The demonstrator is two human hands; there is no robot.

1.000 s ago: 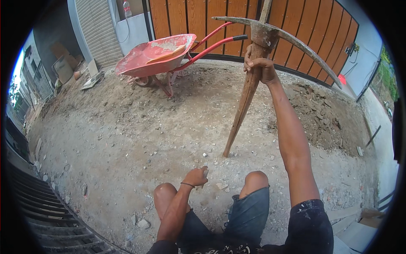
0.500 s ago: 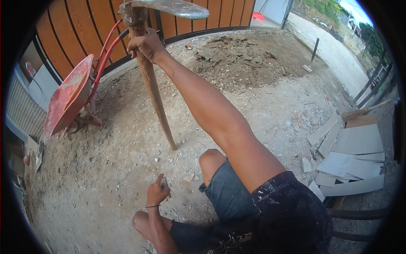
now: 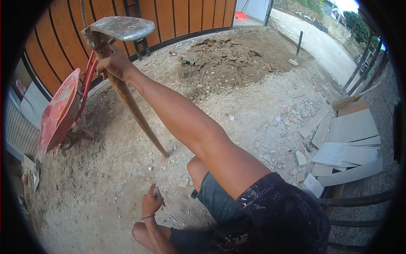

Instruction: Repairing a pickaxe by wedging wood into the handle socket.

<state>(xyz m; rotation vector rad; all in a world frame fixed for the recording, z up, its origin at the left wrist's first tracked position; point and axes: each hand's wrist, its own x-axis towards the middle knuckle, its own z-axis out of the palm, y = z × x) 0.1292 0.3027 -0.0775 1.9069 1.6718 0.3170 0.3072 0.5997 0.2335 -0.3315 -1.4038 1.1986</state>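
A mattock with a worn wooden handle [image 3: 133, 108] leans at the upper left. My right hand [image 3: 115, 65], arm stretched across the view, is closed around the handle just below the metal head. The broad grey blade [image 3: 122, 28] points to the right, and the handle's lower end meets the gravelly ground. Lower down, beside my bent knee, my left hand [image 3: 151, 204] is closed on a small flat grey piece [image 3: 158, 193], its index finger pointing upward. What that piece is cannot be made out.
A red wheelbarrow [image 3: 61, 112] is tipped up at the left, before a brown slatted gate [image 3: 177, 19]. Broken rubble [image 3: 220, 57] lies heaped ahead. At the right are stacked tile pieces [image 3: 355, 127], a broom [image 3: 351, 100] and dark metal bars [image 3: 359, 199]. A thin post [image 3: 299, 44] stands farther off.
The mattock's head has swung left and down with my right hand, so its handle slants more. My left hand keeps its pose. The whole view has shifted slightly.
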